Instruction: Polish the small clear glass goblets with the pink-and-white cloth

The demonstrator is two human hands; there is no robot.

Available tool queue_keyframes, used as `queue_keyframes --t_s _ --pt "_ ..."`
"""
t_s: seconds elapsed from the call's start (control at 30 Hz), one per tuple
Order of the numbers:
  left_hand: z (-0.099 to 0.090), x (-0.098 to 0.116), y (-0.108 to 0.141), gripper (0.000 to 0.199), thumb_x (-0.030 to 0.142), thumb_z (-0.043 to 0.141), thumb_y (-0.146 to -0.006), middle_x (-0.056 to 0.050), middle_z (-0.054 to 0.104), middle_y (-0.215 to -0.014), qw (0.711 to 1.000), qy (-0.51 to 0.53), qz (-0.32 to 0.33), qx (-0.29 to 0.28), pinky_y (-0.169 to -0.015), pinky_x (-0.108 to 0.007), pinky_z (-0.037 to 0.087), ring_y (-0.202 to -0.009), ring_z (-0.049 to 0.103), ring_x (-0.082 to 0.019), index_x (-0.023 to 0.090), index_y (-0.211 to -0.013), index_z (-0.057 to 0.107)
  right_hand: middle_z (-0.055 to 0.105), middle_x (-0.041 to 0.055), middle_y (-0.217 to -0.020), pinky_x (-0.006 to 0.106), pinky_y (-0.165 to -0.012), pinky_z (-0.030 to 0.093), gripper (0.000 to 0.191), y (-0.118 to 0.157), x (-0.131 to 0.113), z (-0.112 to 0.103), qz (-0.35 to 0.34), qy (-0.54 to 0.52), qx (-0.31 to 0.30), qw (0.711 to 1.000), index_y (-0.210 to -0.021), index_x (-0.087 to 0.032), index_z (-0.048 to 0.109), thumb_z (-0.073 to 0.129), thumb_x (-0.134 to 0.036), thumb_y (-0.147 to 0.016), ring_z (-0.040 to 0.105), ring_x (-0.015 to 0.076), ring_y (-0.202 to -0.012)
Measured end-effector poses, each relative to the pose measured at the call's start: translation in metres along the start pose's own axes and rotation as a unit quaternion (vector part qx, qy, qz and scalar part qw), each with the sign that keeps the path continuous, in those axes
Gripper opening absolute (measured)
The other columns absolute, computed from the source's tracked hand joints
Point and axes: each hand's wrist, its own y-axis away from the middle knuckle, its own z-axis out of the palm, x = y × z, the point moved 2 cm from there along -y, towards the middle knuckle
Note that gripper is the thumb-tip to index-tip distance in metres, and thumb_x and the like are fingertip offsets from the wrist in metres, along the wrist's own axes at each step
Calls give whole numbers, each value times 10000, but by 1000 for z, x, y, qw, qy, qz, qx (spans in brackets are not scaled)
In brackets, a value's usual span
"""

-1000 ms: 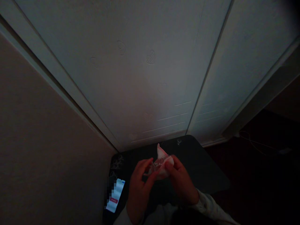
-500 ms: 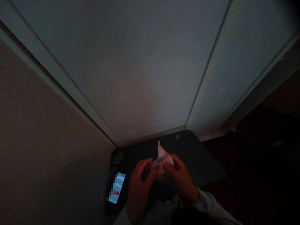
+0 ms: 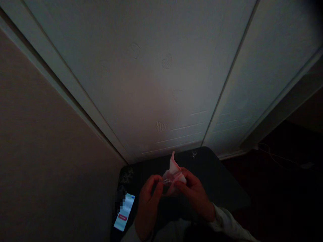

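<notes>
My right hand (image 3: 195, 193) grips a pale pink and white cloth (image 3: 174, 166), with the thumb pressed on its near side. One corner of the cloth sticks up, and its middle folds around a small clear, shiny piece (image 3: 166, 181). At the left end of that piece my left hand (image 3: 150, 198) is closed in a pinch, thumb against forefinger. Dim light and the cloth hide the piece's full shape, so its kind cannot be made out. Both hands are above a dark table (image 3: 214, 174).
A lit phone (image 3: 124, 212) lies on the table's left side. Several clear shiny items (image 3: 126, 175) rest behind it, and a small clear item (image 3: 194, 154) sits near the back edge. A pale panelled surface (image 3: 151, 84) rises behind the table. A white cable (image 3: 272, 154) runs along the floor at right.
My left thumb and forefinger have come together at the clear piece's end. The cloth is opened a little differently. The view has shifted slightly, and the phone's screen shows different content.
</notes>
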Motion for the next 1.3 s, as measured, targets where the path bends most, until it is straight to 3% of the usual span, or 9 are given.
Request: queue_keyframes --t_s 0.2,0.4,0.57,0.77,0.87,1.0,1.23,1.3 --pt "-4 0 -5 314 403 433 -866 17 491 -628 999 -49 -5 12 -579 -257 387 -604 465 -156 202 -631 492 615 26 -811 271 -645 467 186 -7 6 6 9 24 -18 1000 -699 -209 652 726 -379 -717 572 178 -733" --pt "-6 -9 -17 330 350 361 -892 14 489 -623 998 -54 -10 17 -571 -257 386 -589 453 -154 207 -617 473 616 17 -780 267 -631 485 184 -17 6 11 16 -7 -22 1000 -699 -208 659 730 -377 -713 588 169 -703" --pt "-1 -7 -28 277 345 455 -849 17 501 -624 998 -67 -3 9 -563 -252 378 -590 458 -150 206 -610 477 646 16 -786 265 -593 505 164 -27 7 11 40 -52 -31 997 -743 -216 664 722 -369 -729 614 163 -672" --pt "-2 7 -33 290 416 556 -776 5 534 -612 995 -103 6 18 -555 -268 371 -580 479 -162 205 -585 499 644 16 -759 267 -597 504 202 -35 4 9 39 -21 -10 999 -703 -207 640 723 -390 -717 605 169 -674" --pt "-3 9 -30 331 470 555 -775 2 535 -604 995 -92 0 22 -546 -267 370 -574 476 -162 208 -579 504 627 10 -770 254 -588 490 177 -33 2 9 36 -14 -23 999 -701 -211 645 712 -372 -731 588 158 -667" --pt "-1 4 -19 441 558 411 -836 1 516 -586 998 -50 -16 34 -542 -268 369 -562 458 -161 218 -565 477 609 10 -785 250 -592 475 162 -21 3 8 26 -7 -25 999 -702 -212 658 713 -361 -734 573 151 -663" --pt "0 -5 8 418 514 380 -870 10 507 -604 998 -32 -22 40 -555 -268 386 -581 474 -162 214 -601 492 621 15 -796 258 -628 480 166 5 5 10 38 -5 -29 999 -708 -207 653 717 -359 -730 587 164 -701" --pt "0 -4 13 389 505 466 -837 8 520 -607 998 -46 -13 48 -568 -270 393 -587 483 -162 207 -591 510 621 14 -799 254 -622 478 158 9 5 11 44 -7 -29 999 -715 -208 653 713 -352 -736 585 159 -694"
